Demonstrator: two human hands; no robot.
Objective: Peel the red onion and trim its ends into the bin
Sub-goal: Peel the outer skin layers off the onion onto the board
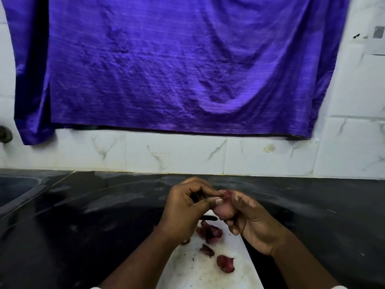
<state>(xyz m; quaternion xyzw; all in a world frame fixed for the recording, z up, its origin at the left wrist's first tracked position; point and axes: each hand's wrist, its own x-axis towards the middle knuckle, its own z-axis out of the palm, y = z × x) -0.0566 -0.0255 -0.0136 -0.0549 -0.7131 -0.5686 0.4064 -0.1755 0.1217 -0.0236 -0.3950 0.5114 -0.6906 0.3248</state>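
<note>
Seen from my head camera, both my hands meet just above the far end of the white cutting board [198,276], with the red onion [223,210] held between them. My right hand [253,224] cups the bulb, fingers curled round its pale, mostly bared side. My left hand [183,211] has thumb and forefinger closed in a narrow pinch on the dark red skin at the onion's upper end. Neither hand is slack, and both grip the same onion. On the board, directly below the onion, lies a heap of purple peelings [209,231]. Two more scraps [225,264] lie nearer to me, and dark specks dot the white surface. A slim dark object [209,217] shows at the board's far end, partly under my left hand; it is too blurred to name. The board lies on a black countertop [83,215], which has a sink basin [16,188] set into it far to the left. Beyond the board rises a white marbled tile wall [177,155] with a purple cloth [177,69] hanging on it.
</note>
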